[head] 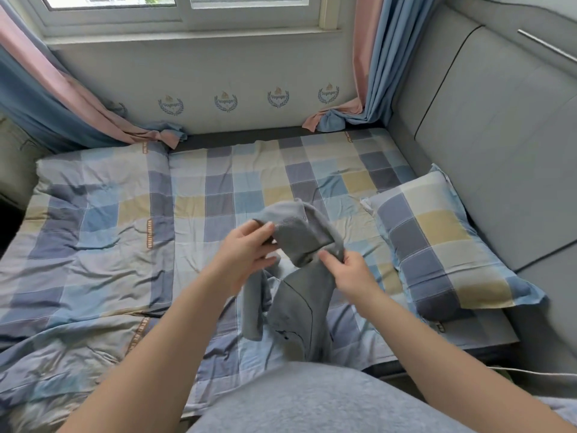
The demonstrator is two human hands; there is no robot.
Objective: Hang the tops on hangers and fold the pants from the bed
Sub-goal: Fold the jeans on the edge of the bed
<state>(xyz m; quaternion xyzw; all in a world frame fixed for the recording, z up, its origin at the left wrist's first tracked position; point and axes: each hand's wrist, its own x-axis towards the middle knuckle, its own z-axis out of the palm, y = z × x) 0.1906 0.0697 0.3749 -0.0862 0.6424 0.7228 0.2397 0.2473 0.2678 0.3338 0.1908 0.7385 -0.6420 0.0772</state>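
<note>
Above the checked bed (pixel 218 170), both hands hold a grey garment (pixel 299 270) aloft: left hand (pixel 246 251) pinches its upper fold, right hand (pixel 349 270) grips beside; a pillow (pixel 437 239) lies nearby.

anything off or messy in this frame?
Nothing damaged or spilled. Minor mess: the left curtain hem and right curtain hem lie bunched on the bed, and the quilt is rumpled. The grey garment hangs crumpled between the left hand and right hand.
</note>
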